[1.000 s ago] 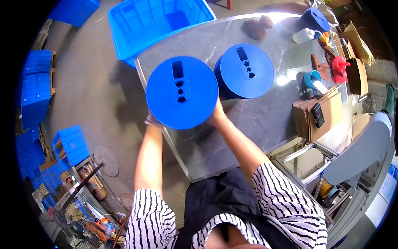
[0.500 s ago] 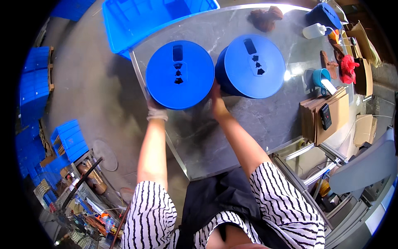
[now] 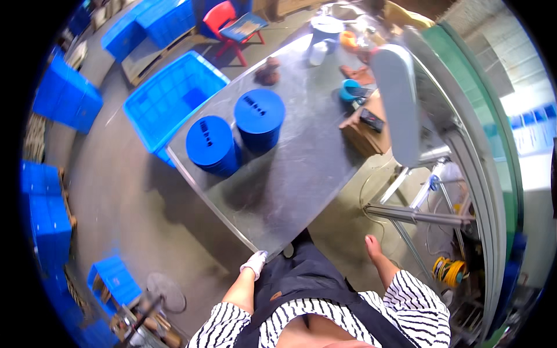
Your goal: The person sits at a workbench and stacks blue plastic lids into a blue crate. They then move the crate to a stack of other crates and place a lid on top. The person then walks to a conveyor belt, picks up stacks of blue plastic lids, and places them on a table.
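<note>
Two tall blue round stacks of what look like reel discs, a left stack (image 3: 210, 142) and a right stack (image 3: 259, 119), stand upright side by side toward the table's far left. Each top has a slot and small cut-outs. My left hand (image 3: 254, 265), in a whitish glove, is by the near corner of the grey table (image 3: 278, 197); whether it touches the edge I cannot make out, and its fingers are not clear. My right hand (image 3: 373, 246), bare, hangs low to the right of my body, away from the table. No object shows in it, and its fingers are indistinct.
A large blue crate (image 3: 168, 107) stands beyond the table's left edge. Cardboard sheets (image 3: 366, 130) with a black device (image 3: 371, 120) and a teal cup (image 3: 350, 90) are at the table's right. A metal frame (image 3: 418, 214) stands at right. A red chair (image 3: 220, 17) is behind.
Both hands have let go of the left blue stack and drawn back toward my body. My view has turned to the right and farther from the table.
</note>
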Tool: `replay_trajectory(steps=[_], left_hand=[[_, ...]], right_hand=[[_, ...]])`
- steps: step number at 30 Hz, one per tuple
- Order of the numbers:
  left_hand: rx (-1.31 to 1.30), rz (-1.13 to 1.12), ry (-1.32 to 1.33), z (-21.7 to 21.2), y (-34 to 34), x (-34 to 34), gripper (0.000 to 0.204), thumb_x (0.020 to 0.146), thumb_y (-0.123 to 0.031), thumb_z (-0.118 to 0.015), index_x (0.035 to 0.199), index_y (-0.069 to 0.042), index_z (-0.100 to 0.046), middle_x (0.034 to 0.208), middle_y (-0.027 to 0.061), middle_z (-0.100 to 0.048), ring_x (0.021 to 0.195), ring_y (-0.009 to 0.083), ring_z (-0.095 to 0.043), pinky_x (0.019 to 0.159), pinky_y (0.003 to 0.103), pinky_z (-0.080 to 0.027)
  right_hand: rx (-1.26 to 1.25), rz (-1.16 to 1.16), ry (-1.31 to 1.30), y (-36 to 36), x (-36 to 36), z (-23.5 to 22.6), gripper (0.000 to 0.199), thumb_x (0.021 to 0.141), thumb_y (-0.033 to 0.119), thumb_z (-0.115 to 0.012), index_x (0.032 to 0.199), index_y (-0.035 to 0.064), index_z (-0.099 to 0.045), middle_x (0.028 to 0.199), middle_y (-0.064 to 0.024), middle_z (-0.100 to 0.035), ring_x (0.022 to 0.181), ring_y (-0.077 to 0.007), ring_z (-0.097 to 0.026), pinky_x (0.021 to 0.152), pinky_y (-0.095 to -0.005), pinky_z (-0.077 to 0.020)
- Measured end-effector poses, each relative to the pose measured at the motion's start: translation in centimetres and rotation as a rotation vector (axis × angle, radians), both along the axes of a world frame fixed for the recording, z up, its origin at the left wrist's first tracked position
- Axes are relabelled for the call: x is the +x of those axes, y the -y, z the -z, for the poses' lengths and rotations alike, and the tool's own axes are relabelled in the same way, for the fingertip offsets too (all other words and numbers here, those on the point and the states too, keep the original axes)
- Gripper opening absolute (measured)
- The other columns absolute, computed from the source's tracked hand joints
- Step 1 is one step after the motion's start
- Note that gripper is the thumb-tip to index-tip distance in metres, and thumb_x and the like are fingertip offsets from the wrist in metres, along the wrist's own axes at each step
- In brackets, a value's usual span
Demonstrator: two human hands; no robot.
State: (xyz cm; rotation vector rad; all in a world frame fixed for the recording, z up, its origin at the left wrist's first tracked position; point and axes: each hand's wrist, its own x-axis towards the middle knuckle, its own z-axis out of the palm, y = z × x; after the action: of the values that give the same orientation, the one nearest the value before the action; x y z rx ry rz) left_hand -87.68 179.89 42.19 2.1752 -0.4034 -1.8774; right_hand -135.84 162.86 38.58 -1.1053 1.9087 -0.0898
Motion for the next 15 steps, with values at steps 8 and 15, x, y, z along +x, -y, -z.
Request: replay_trajectory(steps=[8, 15], left_hand=[[-0.211, -0.301, -0.128, -2.3, 3.1, 3.8, 0.061, 0.091, -0.042, -0.045, 0.143, -0.021, -0.022, 0.149, 0.0093, -0.024, 0.137, 0.0293, -0.022, 0.11, 0.04, -0.019], [-0.073, 0.122, 0.245, -1.4, 6.3, -4.0, 0.035, 0.089, -0.046, -0.045, 0.094, -0.013, -0.056, 0.079, 0.0092, -0.06, 0.068, 0.0243, -0.056, 0.059, 0.04, -0.045]], right_hand=[[0.184, 0.567, -0.104, -29.3, -11.7, -2.1, 0.044, 0.089, 0.039, -0.054, 0.114, 0.0039, -0.058, 0.089, -0.0089, -0.062, 0.062, -0.0178, -0.053, 0.056, -0.0364, -0.0453], [0.095, 0.257, 0.26, -34.6, -14.0, -7.6, 0.052, 0.087, 0.044, -0.054, 0.126, 0.0087, -0.052, 0.124, -0.012, -0.056, 0.113, -0.0264, -0.053, 0.097, -0.0354, -0.04]])
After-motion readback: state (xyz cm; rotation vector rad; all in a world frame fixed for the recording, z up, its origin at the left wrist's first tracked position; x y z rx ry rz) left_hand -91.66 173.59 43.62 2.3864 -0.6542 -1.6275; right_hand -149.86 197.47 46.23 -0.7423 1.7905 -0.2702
